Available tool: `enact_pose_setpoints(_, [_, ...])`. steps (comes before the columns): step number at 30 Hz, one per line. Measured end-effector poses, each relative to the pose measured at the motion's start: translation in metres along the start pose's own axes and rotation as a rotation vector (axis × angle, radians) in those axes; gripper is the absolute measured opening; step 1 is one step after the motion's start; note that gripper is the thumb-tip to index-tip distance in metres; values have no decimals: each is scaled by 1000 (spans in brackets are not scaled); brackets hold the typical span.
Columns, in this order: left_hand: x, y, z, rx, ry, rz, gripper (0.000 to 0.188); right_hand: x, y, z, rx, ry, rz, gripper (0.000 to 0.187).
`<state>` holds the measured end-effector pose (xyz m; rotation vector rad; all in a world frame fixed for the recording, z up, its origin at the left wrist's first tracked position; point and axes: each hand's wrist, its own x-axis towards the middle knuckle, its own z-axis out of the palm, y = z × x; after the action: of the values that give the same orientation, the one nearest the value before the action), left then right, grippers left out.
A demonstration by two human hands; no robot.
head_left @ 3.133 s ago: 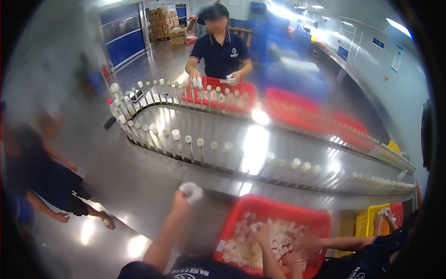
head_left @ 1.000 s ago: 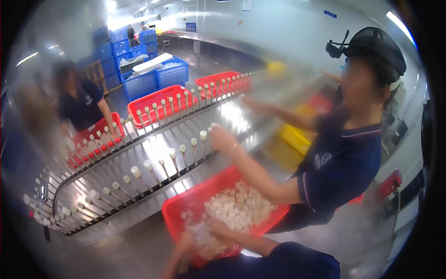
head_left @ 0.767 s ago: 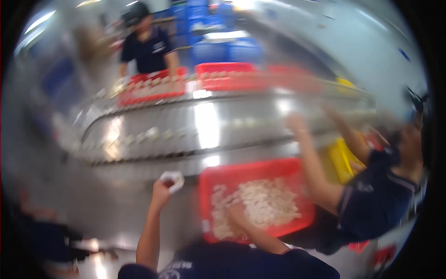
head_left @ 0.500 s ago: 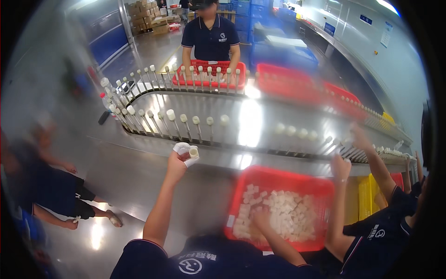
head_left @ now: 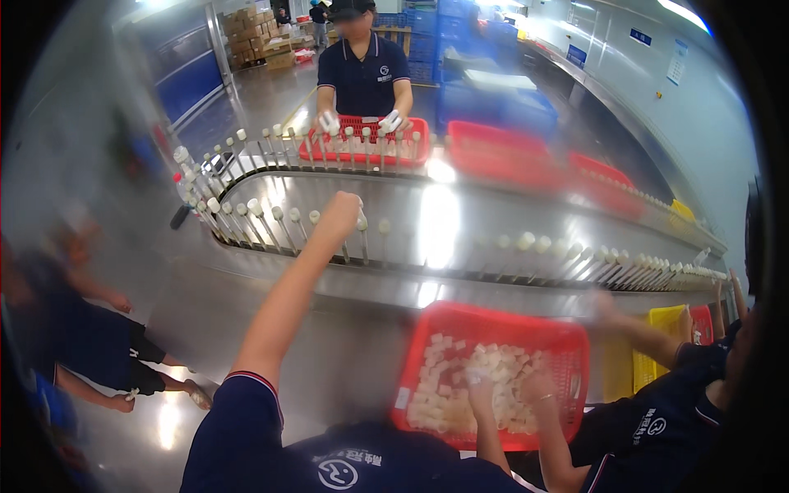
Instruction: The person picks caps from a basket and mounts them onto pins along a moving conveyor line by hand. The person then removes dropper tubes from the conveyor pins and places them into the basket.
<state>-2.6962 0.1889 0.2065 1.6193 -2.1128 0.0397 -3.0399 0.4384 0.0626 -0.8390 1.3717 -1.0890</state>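
Note:
My left hand [head_left: 343, 214] reaches over the steel table to the top of an upright metal rod in the near row. Its fingers are curled closed there, and the back of the hand hides what they grip. Inside the red basket [head_left: 409, 361] in front of me, my right hand [head_left: 480, 383] is down among small white hollow caps [head_left: 444, 398]. White covering shows on its fingertips, which are blurred and partly lost against the caps. Just right of it, a co-worker's hand [head_left: 538, 388] dips into the same basket.
Capped rods [head_left: 256, 209] stand in a looped row round the steel table [head_left: 394, 193]. Across it, a person [head_left: 362, 74] holds both hands over another red basket [head_left: 423, 146]. A yellow crate [head_left: 649, 361] is at right; another person [head_left: 90, 345] is at left.
My left hand has moved up and away to a rod; earlier it held a white hollow cap nearer me. The co-worker's hand has come into my basket. The person opposite has raised both hands.

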Motion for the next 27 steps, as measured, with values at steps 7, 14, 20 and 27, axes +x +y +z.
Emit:
enact_pose_setpoints(7, [23, 36, 20, 126, -273, -121, 28, 69, -66, 46, 26, -129, -288, 23])
enact_pose_setpoints(14, [-99, 90, 70, -303, 127, 147, 43, 196, -178, 111, -938, 124, -1129, 18])
enact_pose_setpoints(20, [-165, 177, 157, -872, -546, 150, 22, 219, -214, 83, -1005, -239, -813, 24])
enact_pose_setpoints(27, [-190, 241, 266, -1002, -406, -346, 22, 259, -197, 34, -1173, -110, -851, 26])
